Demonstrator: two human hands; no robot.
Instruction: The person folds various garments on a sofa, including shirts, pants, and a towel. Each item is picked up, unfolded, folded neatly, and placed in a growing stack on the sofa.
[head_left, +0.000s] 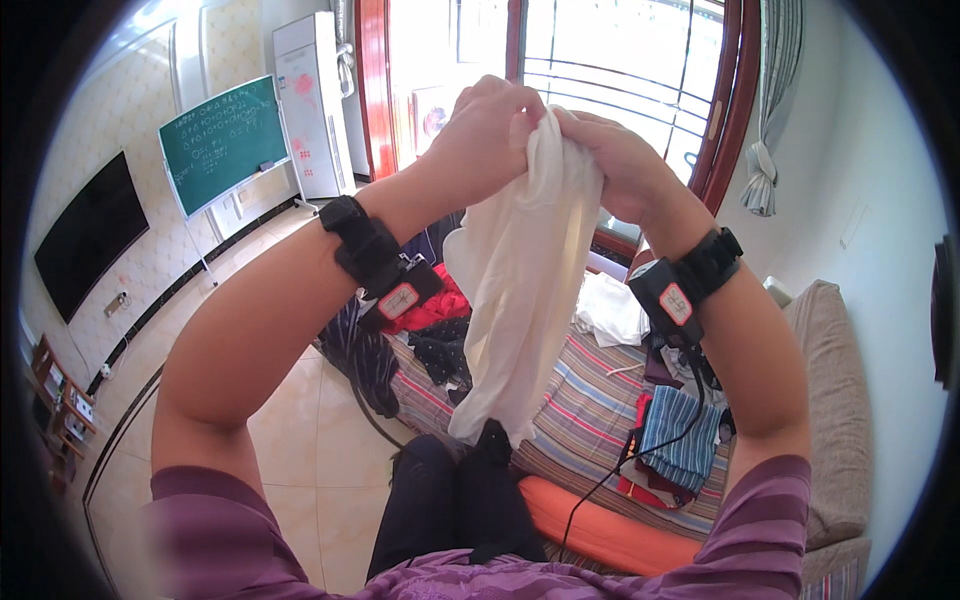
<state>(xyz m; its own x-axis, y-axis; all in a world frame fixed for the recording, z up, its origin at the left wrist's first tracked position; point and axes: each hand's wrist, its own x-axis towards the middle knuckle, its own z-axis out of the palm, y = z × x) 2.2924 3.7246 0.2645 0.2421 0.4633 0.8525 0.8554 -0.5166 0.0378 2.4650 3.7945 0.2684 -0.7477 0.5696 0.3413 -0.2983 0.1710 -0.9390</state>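
A thin white cloth garment (525, 277) hangs down in loose folds in front of me, its lower end close to my knees. My left hand (487, 135) grips its gathered top edge. Close beside it, my right hand (619, 161) pinches the same top from the other side. Both hands are raised at about the height of the window. What kind of garment it is cannot be told from the folds. Each forearm wears a black strap with a small boxed device, the left device (397, 292) and the right device (671, 300), from which cables run.
A striped sofa seat (577, 390) bears a red cloth (442, 300), dark garments (439, 349), a white garment (611, 307) and a folded stack with a blue striped cloth (682, 435). An orange cushion (600, 525) lies at the near edge. Left stand a green chalkboard (225, 142) and a television (94, 236).
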